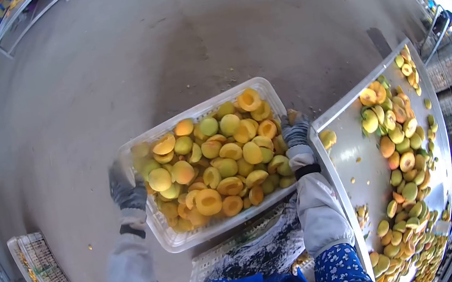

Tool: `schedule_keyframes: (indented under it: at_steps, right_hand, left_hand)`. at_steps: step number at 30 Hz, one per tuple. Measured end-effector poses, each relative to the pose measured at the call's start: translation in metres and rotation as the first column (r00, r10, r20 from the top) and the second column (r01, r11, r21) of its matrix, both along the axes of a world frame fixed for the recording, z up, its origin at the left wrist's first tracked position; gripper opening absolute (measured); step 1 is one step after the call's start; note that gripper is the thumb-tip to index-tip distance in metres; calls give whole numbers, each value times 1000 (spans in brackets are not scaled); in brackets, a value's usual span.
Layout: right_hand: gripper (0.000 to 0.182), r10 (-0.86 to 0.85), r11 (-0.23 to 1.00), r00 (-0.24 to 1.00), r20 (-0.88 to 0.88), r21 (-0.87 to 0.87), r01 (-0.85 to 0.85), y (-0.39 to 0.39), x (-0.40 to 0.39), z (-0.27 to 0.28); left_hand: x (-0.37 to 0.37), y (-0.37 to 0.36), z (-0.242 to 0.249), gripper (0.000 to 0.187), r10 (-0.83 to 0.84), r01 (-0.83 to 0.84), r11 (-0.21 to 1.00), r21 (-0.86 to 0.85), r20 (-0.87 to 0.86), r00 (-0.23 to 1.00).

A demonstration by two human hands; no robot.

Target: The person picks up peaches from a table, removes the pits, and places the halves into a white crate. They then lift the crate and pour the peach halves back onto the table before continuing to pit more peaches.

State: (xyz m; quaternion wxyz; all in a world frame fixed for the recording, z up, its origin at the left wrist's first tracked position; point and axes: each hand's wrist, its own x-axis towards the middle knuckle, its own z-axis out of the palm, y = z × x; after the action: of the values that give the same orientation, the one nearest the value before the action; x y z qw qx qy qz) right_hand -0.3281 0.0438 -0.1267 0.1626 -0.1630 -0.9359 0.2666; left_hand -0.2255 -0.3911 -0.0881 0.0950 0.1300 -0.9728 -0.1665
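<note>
Head view: one fruit-filled tray (177, 243) is held by left hand (126, 187) and right hand (296, 129), fingers curled at its ends; one table (349, 162) stands right, wide floor (185, 40) beyond the tray.

I see a fruit-processing hall: broad concrete floor (186, 46), stacked plastic crates (451, 66), a metal worktable (351, 138) heaped with halved stone fruit (401, 135).

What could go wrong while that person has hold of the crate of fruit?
Halved fruit is heaped up near the rim of the crate, so a tilt might spill some. The gloved right hand is close to the metal table's edge and might get knocked. A scrap on the floor could be slippery underfoot.
</note>
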Motion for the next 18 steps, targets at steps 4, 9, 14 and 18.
schedule_keyframes:
  at_steps: [4, 9, 14, 18]
  right_hand:
    - [39, 55, 998, 921, 385, 17, -66, 19, -16, -6]
    - [40, 115, 985, 844, 524, -173, -27, 30, -24, -21]
    - [40, 97, 994, 889, 448, -7, -105, 18, -11, 0]
    - [40, 113, 991, 892, 437, -111, -71, 16, 2, 13]
  left_hand:
    - [28, 5, -45, 58, 379, -451, 862, 231, 296, 877]
    - [18, 18, -20, 56, 458, -550, 820, 161, 393, 797]
    - [17, 11, -31, 56, 478, -559, 828, 35, 477, 737]
    - [14, 13, -52, 56, 425, -507, 857, 96, 426, 799]
